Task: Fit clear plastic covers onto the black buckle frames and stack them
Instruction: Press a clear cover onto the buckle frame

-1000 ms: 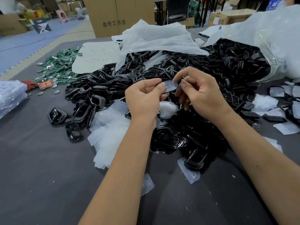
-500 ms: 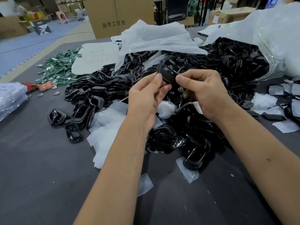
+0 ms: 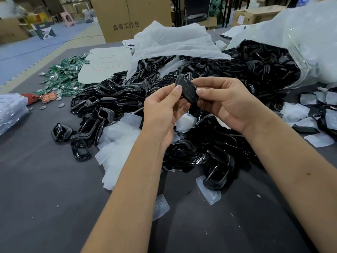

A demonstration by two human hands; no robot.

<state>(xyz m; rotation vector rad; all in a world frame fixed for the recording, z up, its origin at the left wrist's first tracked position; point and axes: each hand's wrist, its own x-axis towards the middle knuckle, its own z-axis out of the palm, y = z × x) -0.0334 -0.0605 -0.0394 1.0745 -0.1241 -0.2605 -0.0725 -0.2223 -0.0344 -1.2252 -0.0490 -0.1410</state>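
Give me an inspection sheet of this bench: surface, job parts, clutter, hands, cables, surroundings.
Surface: dark grey table top, specked with small white scraps.
Job's things: one black buckle frame held above the big heap of black buckle frames; loose clear plastic covers lie on the table.
Clutter: green circuit boards, white paper sheet with red writing, clear plastic sack of black parts.
Grippers: left hand and right hand both pinch the held frame.
Cables: nothing seen.
Surroundings: brown cardboard box with printed characters, blue floor mats.
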